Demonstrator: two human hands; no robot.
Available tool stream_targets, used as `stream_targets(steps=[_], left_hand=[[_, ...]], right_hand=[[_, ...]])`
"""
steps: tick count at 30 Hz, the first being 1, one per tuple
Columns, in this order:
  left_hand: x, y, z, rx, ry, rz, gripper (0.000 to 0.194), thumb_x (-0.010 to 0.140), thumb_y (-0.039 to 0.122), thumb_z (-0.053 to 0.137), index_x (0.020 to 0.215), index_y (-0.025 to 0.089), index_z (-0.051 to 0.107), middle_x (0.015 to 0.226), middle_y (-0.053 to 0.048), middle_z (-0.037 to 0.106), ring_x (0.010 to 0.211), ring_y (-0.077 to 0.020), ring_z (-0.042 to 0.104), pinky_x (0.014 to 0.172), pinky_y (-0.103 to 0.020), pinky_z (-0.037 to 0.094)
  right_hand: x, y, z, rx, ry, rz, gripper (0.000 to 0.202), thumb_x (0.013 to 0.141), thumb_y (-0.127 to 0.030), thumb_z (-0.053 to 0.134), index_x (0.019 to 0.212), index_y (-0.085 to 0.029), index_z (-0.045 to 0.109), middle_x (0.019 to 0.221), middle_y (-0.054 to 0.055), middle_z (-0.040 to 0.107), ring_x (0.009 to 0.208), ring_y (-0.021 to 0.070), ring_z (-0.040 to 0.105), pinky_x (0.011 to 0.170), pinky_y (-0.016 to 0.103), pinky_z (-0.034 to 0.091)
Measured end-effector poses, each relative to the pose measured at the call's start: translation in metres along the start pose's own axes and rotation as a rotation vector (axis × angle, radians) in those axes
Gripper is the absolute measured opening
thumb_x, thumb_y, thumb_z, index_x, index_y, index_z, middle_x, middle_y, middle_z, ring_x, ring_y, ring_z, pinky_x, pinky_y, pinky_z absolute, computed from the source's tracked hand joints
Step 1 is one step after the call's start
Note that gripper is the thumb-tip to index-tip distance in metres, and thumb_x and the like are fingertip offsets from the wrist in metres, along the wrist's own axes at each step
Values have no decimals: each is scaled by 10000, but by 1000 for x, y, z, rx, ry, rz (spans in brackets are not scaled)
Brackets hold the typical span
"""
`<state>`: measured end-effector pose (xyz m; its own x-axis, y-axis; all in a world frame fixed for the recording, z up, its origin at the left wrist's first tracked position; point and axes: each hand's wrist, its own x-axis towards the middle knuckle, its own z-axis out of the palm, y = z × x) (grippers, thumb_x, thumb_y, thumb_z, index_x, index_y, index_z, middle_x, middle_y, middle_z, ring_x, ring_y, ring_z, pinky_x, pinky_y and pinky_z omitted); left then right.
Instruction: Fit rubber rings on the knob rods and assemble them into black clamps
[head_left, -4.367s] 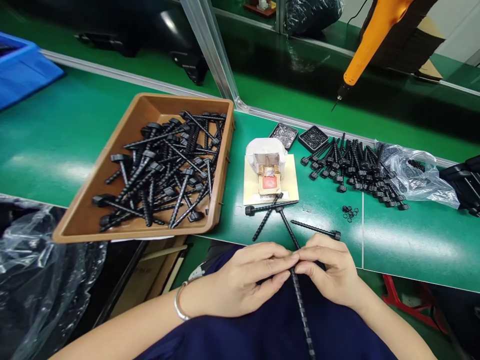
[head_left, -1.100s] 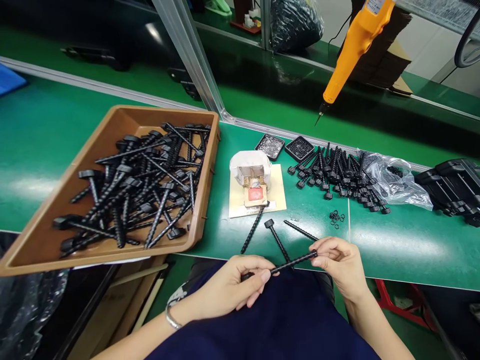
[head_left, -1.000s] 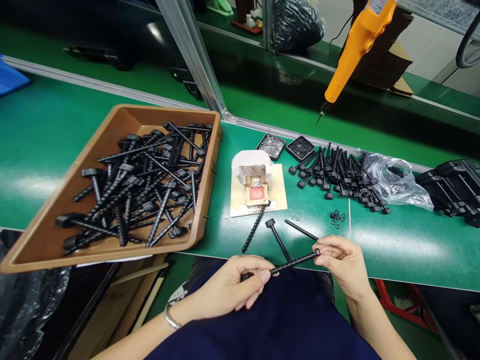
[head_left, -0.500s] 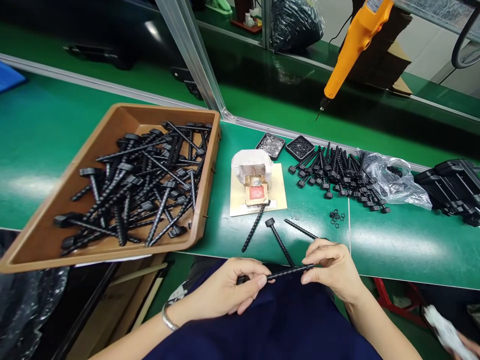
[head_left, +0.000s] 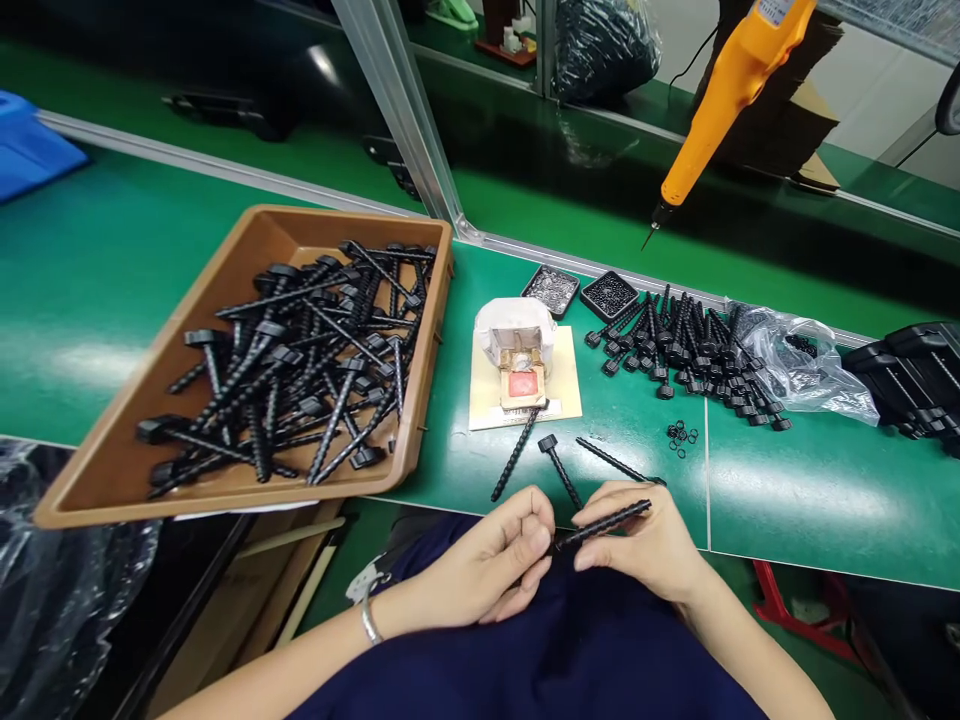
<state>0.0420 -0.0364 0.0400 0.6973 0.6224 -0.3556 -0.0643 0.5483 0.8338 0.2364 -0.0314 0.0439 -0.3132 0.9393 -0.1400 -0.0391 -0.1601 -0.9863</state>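
A black spiral-ribbed rod (head_left: 609,522) lies between my two hands, slanting up to the right. My left hand (head_left: 510,560) is closed, its thumb and fingers pinched at the rod's left end, which they hide. The thumb and index finger of my right hand (head_left: 637,540) close around the rod's middle, and its tip sticks out past them. Just beyond my hands on the green bench lie a black rod with a knob head (head_left: 559,465), a second rod (head_left: 619,461) partly behind my right hand, and a third rod (head_left: 519,455) near a white fixture (head_left: 516,330).
A brown tray (head_left: 439,330) full of knobbed rods stands left. Small trays of metal (head_left: 551,290) and black parts (head_left: 609,295), a rod pile (head_left: 682,350), black rings (head_left: 681,436) and a plastic bag (head_left: 817,370) lie right. An orange electric screwdriver (head_left: 712,110) hangs above.
My right hand has shifted left along the rod, so the tip now shows beyond its fingers. The rod's right end has tilted upward. The view has shifted slightly left.
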Motion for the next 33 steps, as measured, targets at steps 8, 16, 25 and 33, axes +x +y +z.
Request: stream_targets(steps=[8, 16, 25, 33], left_hand=[[2, 5, -1, -27, 76, 107, 561, 819, 766, 442, 900, 211, 447, 583, 91, 471, 365, -58, 423, 348, -164, 288], [4, -4, -3, -51, 277, 135, 447, 698, 477, 836, 908, 150, 616, 648, 14, 655, 579, -126, 626, 579, -236, 507], [9, -9, -3, 67, 407, 230, 374, 721, 465, 812, 916, 147, 790, 846, -58, 742, 677, -165, 710, 676, -263, 620], [1, 1, -7, 353, 478, 408, 175, 780, 198, 746, 945, 160, 791, 918, -105, 758, 706, -181, 706, 679, -276, 621]], right_hand=[[4, 4, 18, 0, -91, -96, 252, 689, -453, 839, 824, -243, 804, 795, 43, 742, 687, 178, 696, 660, 296, 584], [-1, -16, -3, -232, 105, -320, 138, 729, -316, 845, 829, -235, 795, 744, 34, 733, 605, 142, 671, 560, 227, 568], [0, 3, 5, -663, 138, -663, 144, 934, -161, 596, 939, -192, 737, 752, 54, 716, 617, 142, 664, 557, 237, 553], [-6, -1, 2, -510, 57, -599, 312, 906, -51, 527, 1091, -221, 712, 912, 85, 702, 773, 158, 681, 656, 262, 583]])
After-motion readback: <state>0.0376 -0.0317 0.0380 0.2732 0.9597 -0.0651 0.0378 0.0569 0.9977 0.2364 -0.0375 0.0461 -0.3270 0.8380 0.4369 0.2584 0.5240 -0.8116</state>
